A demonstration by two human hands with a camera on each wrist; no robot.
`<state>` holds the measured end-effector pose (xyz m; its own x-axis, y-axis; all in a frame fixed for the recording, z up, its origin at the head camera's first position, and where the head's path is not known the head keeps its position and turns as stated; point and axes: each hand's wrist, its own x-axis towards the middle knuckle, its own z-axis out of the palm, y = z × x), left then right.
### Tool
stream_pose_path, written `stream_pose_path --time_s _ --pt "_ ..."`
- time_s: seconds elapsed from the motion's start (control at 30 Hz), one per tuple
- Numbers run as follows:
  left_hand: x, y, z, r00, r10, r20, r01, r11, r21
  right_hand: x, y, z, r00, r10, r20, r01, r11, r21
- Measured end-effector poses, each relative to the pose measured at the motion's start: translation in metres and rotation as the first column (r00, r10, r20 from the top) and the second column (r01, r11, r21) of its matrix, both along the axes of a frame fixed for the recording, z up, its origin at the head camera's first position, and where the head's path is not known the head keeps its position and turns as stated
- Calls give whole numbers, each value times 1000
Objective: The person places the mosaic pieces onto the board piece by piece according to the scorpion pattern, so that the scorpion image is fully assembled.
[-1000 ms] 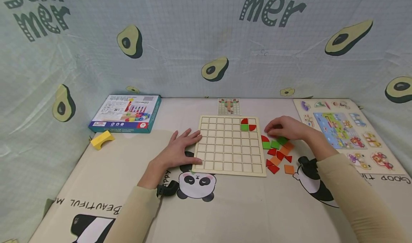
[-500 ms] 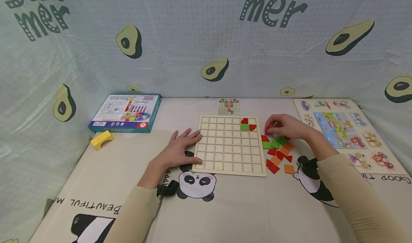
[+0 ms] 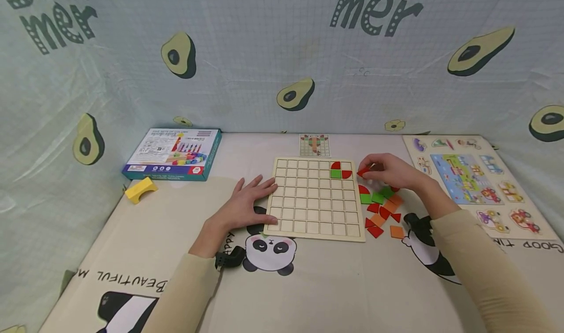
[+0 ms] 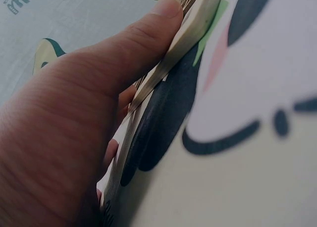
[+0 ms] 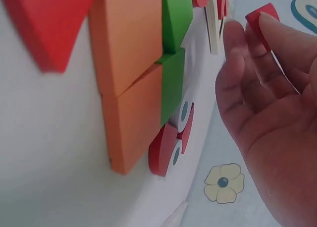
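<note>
A wooden grid board [image 3: 304, 200] lies on the table in the head view. Near its top right corner are a green square [image 3: 336, 174] and two red rounded pieces. Along the board's left edge rests my left hand [image 3: 246, 206], fingers spread; the left wrist view shows its thumb on the rim. Just right of the board, my right hand [image 3: 389, 170] pinches a small red piece [image 5: 253, 20] between thumb and fingers, held off the table. Beneath that hand lie loose pieces: a green square [image 3: 377, 198], an orange square [image 3: 396, 232] and several red ones.
Behind the board lies a small pattern card [image 3: 315, 145]. A boxed set [image 3: 173, 154] and a yellow arch block [image 3: 141, 190] are at the left. On the right is a picture puzzle board [image 3: 480, 186]. A printed curtain [image 3: 246, 44] closes off the back.
My right hand has picked up the red piece, lifted a little and shifted slightly toward the board. The left hand stays on the board's edge.
</note>
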<state>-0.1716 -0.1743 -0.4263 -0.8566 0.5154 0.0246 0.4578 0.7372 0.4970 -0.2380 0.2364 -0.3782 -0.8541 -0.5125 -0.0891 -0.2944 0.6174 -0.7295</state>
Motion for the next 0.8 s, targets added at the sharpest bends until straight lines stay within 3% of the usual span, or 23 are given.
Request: stream_pose_path --time_s 0.23,0.8 --pt "0 0 0 1000 -3 2 3 1000 2 -2 -8 -1 999 3 -52 -4 1000 -13" --pt "0 0 0 1000 -7 3 7 1000 1 -9 -33 -2 996 93 2 -92 992 -83"
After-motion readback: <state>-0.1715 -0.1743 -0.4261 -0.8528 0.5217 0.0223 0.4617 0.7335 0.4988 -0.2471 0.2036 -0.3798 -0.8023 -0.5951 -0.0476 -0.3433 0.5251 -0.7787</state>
